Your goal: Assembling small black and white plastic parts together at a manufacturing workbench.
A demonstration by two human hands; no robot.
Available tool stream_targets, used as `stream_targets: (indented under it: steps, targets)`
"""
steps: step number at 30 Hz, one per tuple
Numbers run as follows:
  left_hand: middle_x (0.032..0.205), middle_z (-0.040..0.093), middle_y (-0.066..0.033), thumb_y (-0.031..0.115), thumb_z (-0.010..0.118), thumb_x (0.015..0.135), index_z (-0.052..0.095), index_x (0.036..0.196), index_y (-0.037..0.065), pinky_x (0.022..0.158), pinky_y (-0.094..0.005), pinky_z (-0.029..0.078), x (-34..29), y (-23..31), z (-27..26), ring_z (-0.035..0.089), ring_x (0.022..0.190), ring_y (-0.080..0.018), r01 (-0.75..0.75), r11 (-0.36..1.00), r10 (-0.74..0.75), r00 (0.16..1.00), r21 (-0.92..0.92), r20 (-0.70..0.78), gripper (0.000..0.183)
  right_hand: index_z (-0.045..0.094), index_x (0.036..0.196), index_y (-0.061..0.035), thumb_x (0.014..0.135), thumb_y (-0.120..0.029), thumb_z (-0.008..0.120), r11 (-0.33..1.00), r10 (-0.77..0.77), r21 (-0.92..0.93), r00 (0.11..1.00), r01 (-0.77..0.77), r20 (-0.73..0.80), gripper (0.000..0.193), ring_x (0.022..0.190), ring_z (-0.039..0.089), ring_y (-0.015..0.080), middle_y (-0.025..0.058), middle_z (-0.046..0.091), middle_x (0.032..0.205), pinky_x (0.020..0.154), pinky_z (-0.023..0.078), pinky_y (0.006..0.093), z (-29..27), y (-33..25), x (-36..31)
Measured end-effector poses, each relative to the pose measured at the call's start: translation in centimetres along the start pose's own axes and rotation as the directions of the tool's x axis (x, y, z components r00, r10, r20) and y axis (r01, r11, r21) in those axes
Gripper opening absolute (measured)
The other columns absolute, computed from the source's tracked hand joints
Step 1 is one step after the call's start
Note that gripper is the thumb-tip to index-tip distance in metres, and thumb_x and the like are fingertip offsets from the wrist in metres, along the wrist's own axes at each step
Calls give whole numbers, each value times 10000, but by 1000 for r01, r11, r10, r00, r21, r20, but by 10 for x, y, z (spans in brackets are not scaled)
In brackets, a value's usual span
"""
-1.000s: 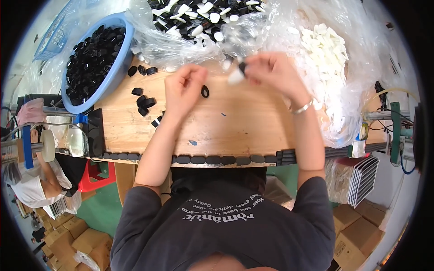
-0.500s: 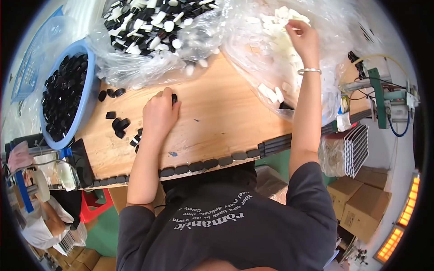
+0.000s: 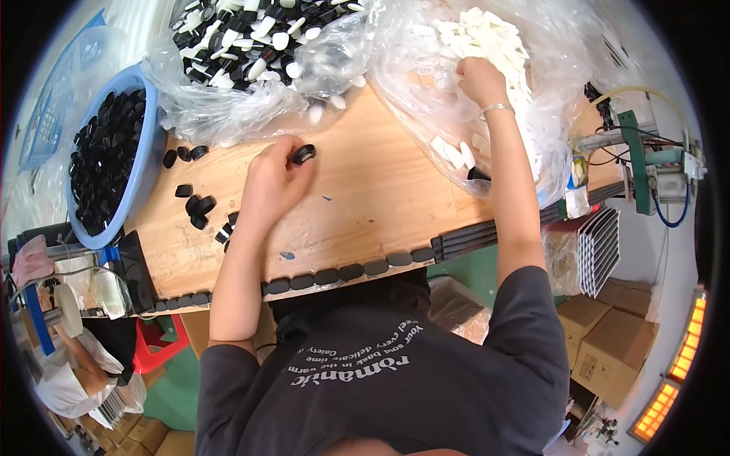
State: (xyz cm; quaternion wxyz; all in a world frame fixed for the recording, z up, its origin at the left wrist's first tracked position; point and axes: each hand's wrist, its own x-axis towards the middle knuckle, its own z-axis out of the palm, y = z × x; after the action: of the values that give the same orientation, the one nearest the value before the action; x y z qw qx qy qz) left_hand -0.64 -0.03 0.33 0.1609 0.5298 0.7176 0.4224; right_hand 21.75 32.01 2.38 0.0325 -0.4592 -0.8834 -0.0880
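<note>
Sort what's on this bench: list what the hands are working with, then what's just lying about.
In use:
left hand holding a small round black cap
right hand in the pile of white plastic pieces

Lying about:
blue plastic basin of black caps
grey finned metal block
brown cardboard boxes

A small black round cap (image 3: 304, 154) sat pinched at the fingertips of the left hand (image 3: 272, 181), just above the bare wooden tabletop. The right hand (image 3: 480, 80) was sunk into a heap of white plastic pieces (image 3: 494, 42) lying in clear plastic sheeting at the far right.
</note>
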Motion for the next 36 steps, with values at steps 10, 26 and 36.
stream_targets:
  steps: [10, 26, 36]
  targets:
    - [715, 562, 39, 1, 749, 751, 648, 966, 7, 586, -182, 393, 1, 3, 5, 448, 637, -34, 84, 908, -92, 996, -411, 0, 238, 710, 894, -7, 704, -111, 755, 916, -2, 401, 998, -22, 60, 221, 746, 666, 209, 126, 693, 788, 704, 516, 294, -12, 4, -17]
    - [708, 526, -25, 3, 755, 711, 665, 964, 39, 597, -235, 429, 2, -1, 6, 478, 641, -110, -122, 971, 85, 980, -205, -178, 271, 650, 923, -37, 753, 42, 673, 255, -452, 730, 745, 635, -491, 189, 682, 604, 184, 62, 600, 833, 581, 508, 237, -47, -168, -101]
    - [804, 525, 32, -59, 714, 747, 664, 1032, 20, 692, -198, 403, -4, 0, 12, 440, 722, -70, 5, 937, -43, 994, -349, -102, 300, 656, 944, -33, 761, 58, 672, 118, -448, 783, 736, 611, -507, 204, 831, 606, 193, 80, 590, 960, 701, 513, 261, -25, -173, -107]
